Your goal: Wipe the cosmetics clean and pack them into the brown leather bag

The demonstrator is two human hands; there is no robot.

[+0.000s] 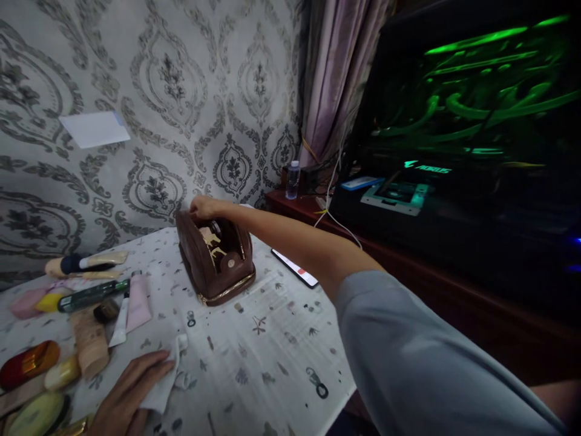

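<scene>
A brown cosmetic bag [195,260] stands unzipped on the table, its gold zipper showing along the near side. Inside it are gold-coloured and light items [212,239], partly in shadow. My right hand [203,208] reaches across to the bag's far upper edge; its fingers are curled there, with the tips hidden. At the lower left, my left hand [136,387] lies palm down with fingers stretched out over a white tissue [161,387]. Close to that hand lie a beige tube [89,342], a pink tube [138,301] and a small white tube [120,324].
More cosmetics lie along the left, among them a green bottle [88,297], a red-and-gold case [29,363] and a round yellow-green item [39,415]. A phone [297,269] lies beneath my right forearm. Behind are a water bottle [293,180], cables and a computer case [454,181].
</scene>
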